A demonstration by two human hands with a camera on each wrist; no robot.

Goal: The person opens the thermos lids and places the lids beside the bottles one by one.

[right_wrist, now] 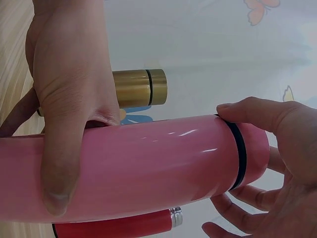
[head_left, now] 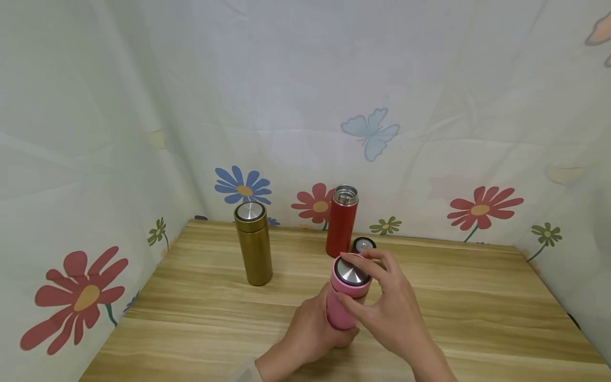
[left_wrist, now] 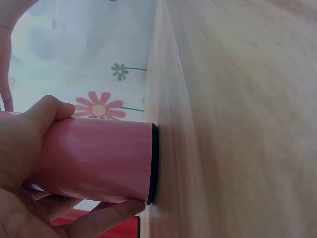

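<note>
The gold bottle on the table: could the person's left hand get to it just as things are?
Probably not at once: the left hand is wrapped round the pink bottle. Were it free, the reach looks easy, as nothing stands between it and the gold bottle.

No legible lettering, label, brand, number or sign appears on the pink flask [head_left: 341,314], gold flask [head_left: 256,252], red flask [head_left: 341,228] or printed backdrop [head_left: 286,90].

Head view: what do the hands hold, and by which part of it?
The pink bottle: the left hand grips its body; the right hand holds its lid.
</note>
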